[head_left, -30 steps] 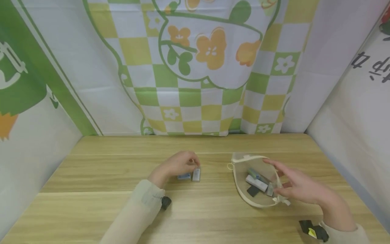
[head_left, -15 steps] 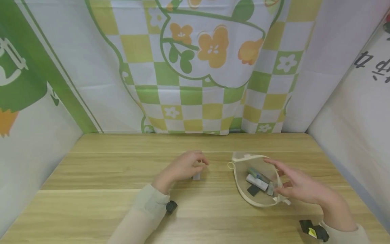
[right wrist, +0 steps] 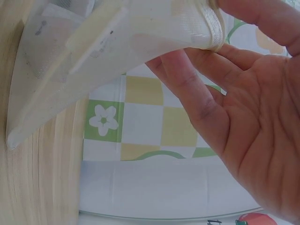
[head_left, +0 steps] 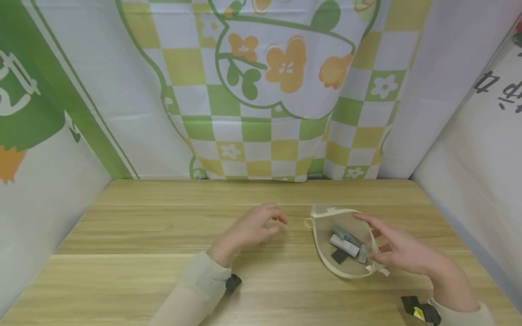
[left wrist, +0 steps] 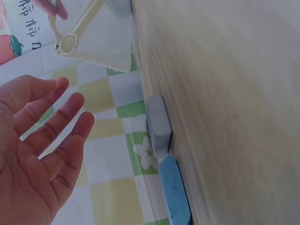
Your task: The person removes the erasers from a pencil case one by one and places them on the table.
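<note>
My left hand (head_left: 254, 227) hovers over the table with its fingers loosely bent and nothing in them. Below it in the left wrist view lie a grey block (left wrist: 159, 126) and a blue block (left wrist: 173, 190), end to end on the wood; both look like erasers. The left hand hides nearly all of them in the head view. My right hand (head_left: 401, 246) holds the rim of a see-through mesh zip pouch (head_left: 324, 260), keeping its mouth wide. Inside lie a white block (head_left: 344, 245), a greenish stick-like piece (head_left: 340, 232), a black flat piece (head_left: 339, 255) and a small grey piece (head_left: 363, 253).
The wooden table (head_left: 122, 235) reaches back to a checked, flower-printed cloth (head_left: 257, 131). Printed cloth hangs at both sides too. A ring pull (head_left: 309, 222) hangs at the pouch's left corner. A black strap piece (head_left: 234, 283) sits on the left wrist.
My left hand has moved right, off the two blocks and toward the pouch, and its fingers have loosened. The right hand and the pouch have stayed in place.
</note>
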`<state>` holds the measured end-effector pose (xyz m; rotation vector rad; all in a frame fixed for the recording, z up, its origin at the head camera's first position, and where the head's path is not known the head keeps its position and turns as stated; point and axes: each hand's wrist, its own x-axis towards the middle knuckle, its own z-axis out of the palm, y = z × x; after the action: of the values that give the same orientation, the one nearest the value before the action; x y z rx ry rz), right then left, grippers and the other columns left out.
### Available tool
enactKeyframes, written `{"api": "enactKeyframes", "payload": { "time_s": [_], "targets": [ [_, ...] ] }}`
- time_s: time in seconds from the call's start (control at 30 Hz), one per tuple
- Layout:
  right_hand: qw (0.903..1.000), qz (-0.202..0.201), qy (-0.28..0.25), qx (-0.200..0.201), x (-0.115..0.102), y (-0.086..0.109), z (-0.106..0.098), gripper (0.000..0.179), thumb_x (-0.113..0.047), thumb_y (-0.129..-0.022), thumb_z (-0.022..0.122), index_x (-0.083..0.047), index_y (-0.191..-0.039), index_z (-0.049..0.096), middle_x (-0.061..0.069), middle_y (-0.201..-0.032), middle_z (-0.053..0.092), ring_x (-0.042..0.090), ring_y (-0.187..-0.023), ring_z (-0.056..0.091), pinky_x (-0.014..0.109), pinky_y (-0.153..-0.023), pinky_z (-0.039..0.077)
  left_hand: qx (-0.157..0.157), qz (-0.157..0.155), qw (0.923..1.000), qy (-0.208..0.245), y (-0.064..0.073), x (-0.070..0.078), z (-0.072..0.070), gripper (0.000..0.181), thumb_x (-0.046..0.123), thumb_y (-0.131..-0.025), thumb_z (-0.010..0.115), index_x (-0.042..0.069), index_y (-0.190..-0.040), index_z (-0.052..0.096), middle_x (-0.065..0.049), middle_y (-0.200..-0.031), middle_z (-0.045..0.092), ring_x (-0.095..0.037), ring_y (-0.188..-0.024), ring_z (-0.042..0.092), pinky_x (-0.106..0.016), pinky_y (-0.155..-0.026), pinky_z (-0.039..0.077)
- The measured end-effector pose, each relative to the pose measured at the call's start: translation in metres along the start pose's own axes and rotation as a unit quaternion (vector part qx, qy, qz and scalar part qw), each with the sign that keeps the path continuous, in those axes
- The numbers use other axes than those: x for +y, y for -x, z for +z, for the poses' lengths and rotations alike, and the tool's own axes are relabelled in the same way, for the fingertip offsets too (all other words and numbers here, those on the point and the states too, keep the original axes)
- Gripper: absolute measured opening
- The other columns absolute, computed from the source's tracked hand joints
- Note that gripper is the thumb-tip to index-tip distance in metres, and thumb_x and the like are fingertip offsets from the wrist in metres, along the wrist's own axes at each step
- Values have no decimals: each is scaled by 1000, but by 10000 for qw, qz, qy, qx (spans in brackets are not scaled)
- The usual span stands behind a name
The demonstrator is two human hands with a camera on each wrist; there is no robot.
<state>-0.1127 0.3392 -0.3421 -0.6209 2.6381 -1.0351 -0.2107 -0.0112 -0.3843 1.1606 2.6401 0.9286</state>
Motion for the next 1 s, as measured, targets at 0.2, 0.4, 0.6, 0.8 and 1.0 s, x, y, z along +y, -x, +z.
{"api": "enactKeyframes", "payload": {
  "time_s": [0.2,0.4,0.6,0.8,1.0],
  "targets": [
    [10000,16,15,5,0,0,0,90,-11,-85,75,-18,-158,22,27,-154,33,42,-117,56,25,-78,58,99,148,9998,-61,-1,6,3,17,16,-96,63,11,-110,71,-2,-110,69,-19,-106,62,-38,-96,51],
    [9999,-32,107,37,1,0,0,90,-12,-85,76,-19,-158,23,26,-154,34,41,-118,55,24,-79,58,42,177,9998,-87,-2,10,6,19,15,-96,62,11,-112,71,-1,-112,69,-18,-105,62,-36,-94,52],
    [10000,-48,-16,-13,1,0,0,90,-13,-86,75,-19,-158,22,26,-155,33,43,-118,54,25,-78,58,-37,265,9994,-204,-3,12,9,20,16,-96,62,11,-114,70,0,-114,70,-17,-106,63,-34,-95,52],
    [9999,-117,44,38,0,0,2,89,-13,-85,75,-15,-157,23,24,-155,34,39,-117,54,25,-79,58,-65,514,9984,-222,-5,15,11,20,13,-95,63,10,-113,70,-2,-113,70,-17,-105,63,-32,-94,52],
    [9997,-179,133,80,2,0,2,88,-12,-85,75,-14,-157,25,23,-154,35,31,-116,55,26,-79,59,-208,488,9985,-93,-6,22,12,24,11,-95,63,9,-119,67,-3,-116,69,-17,-107,62,-31,-97,51]
  ]
}}
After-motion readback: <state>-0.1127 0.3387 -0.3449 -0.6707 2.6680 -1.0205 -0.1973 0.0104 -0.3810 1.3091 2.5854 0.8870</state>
